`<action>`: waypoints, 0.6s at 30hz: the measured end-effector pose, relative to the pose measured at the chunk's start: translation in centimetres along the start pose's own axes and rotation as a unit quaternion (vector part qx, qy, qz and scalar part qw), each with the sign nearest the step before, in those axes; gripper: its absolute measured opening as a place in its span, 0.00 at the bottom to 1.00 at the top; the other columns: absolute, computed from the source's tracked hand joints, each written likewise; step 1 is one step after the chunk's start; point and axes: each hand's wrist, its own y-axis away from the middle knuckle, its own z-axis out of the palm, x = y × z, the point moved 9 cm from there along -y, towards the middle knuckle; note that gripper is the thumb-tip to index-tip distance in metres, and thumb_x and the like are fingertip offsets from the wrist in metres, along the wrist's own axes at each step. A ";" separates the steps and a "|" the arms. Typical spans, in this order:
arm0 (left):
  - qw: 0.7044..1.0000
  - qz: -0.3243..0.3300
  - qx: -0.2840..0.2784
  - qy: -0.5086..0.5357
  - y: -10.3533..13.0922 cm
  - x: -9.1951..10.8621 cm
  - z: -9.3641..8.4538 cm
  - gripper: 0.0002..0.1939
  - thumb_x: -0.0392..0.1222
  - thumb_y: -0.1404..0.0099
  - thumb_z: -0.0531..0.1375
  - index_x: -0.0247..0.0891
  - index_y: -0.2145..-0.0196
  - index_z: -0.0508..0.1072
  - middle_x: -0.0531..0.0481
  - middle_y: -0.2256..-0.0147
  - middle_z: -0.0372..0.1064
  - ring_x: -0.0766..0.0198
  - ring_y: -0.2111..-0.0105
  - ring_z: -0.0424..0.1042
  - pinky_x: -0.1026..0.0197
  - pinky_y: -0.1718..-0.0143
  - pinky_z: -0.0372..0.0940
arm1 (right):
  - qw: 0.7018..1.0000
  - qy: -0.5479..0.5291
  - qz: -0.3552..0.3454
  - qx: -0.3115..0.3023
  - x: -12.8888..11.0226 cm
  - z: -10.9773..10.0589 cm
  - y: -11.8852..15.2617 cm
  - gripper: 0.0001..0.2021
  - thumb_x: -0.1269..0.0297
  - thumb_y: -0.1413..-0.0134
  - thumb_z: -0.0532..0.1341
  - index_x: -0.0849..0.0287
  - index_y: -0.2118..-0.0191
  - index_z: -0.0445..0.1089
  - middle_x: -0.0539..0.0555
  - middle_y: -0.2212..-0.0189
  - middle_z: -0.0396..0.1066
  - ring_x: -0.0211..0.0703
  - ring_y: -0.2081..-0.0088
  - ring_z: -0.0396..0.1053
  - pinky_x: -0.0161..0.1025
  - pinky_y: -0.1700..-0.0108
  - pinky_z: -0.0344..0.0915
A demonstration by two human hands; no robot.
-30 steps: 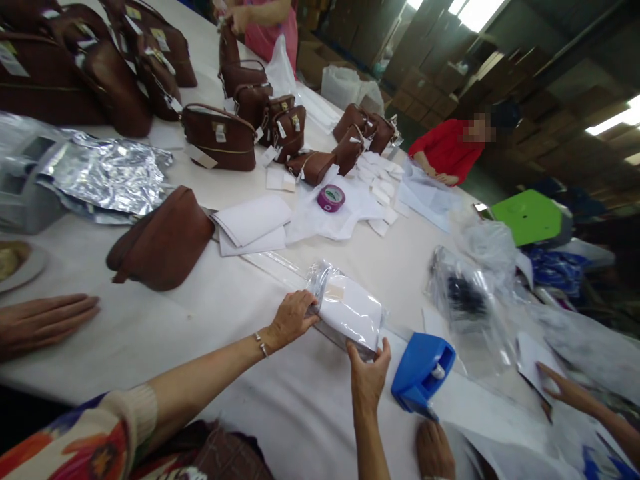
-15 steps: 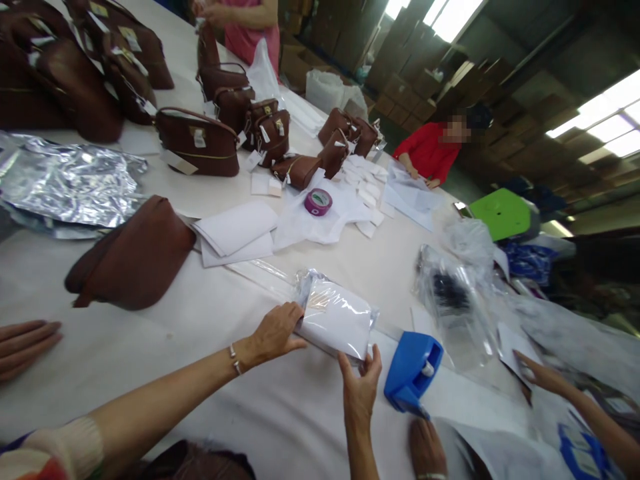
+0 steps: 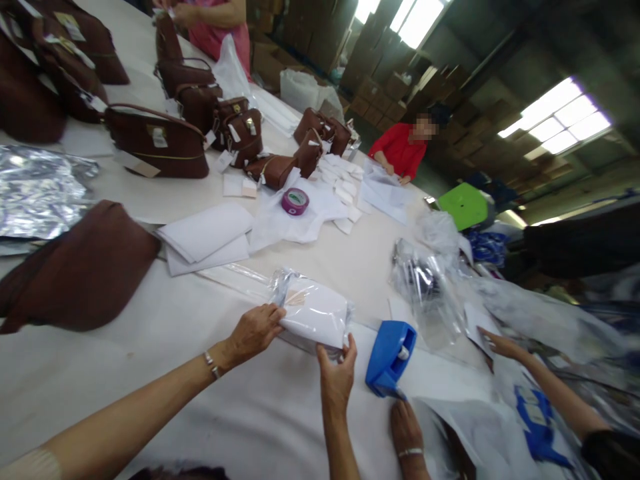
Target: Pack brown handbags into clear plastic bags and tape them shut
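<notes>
A clear plastic-wrapped white package lies on the white table in front of me. My left hand grips its left end, fingers and thumb closed on the edge. At the near right corner, my right hand pinches the package between thumb and fingers. Just right of that hand stands a blue tape dispenser. Folded white paper lies beyond my left hand, with a brown bag to its left.
Several brown handbags stand at the back left. A purple tape roll sits on white tissue. Silver foil lies far left. A co-worker's hands are at right; people in red and pink stand across the table.
The view has shifted, so most things appear further left. Both my hands keep hold of the package. The co-worker's hand at the far left is out of view.
</notes>
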 end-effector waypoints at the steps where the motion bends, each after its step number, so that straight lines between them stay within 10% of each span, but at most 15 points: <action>1: 1.000 -0.002 0.013 0.007 0.0 0.0 -0.2 0.08 0.37 0.31 0.56 0.40 0.55 0.65 0.47 0.62 0.73 0.56 0.63 0.74 0.56 0.61 0.70 | 1.000 0.004 -0.019 0.006 0.1 0.3 0.1 0.41 0.49 0.52 0.65 0.65 0.36 0.54 0.69 0.45 0.66 0.60 0.46 0.67 0.53 0.43 0.63; 7: 0.989 -0.070 0.118 0.051 1.1 -2.4 0.7 0.14 0.49 0.32 0.55 0.43 0.50 0.67 0.46 0.58 0.75 0.51 0.60 0.77 0.52 0.59 0.72 | 0.972 0.138 -0.180 0.065 -0.6 1.5 -0.1 0.43 0.61 0.52 0.66 0.62 0.33 0.47 0.74 0.40 0.59 0.74 0.38 0.56 0.70 0.43 0.57; 12: 0.988 -0.018 0.146 0.036 1.8 -2.0 1.1 0.11 0.46 0.30 0.52 0.43 0.56 0.70 0.46 0.61 0.76 0.51 0.61 0.77 0.51 0.58 0.71 | 0.906 0.259 -0.335 0.027 -6.5 2.4 0.5 0.47 0.70 0.54 0.66 0.61 0.30 0.43 0.69 0.32 0.47 0.72 0.31 0.39 0.75 0.38 0.46; 18: 0.987 -0.078 0.115 0.076 -0.2 -1.6 -0.7 0.13 0.50 0.30 0.54 0.41 0.65 0.73 0.48 0.67 0.75 0.56 0.66 0.75 0.55 0.61 0.69 | 0.816 0.173 -0.538 -0.120 -11.6 4.8 2.2 0.29 0.76 0.42 0.54 0.58 0.35 0.55 0.59 0.42 0.68 0.50 0.37 0.61 0.57 0.37 0.59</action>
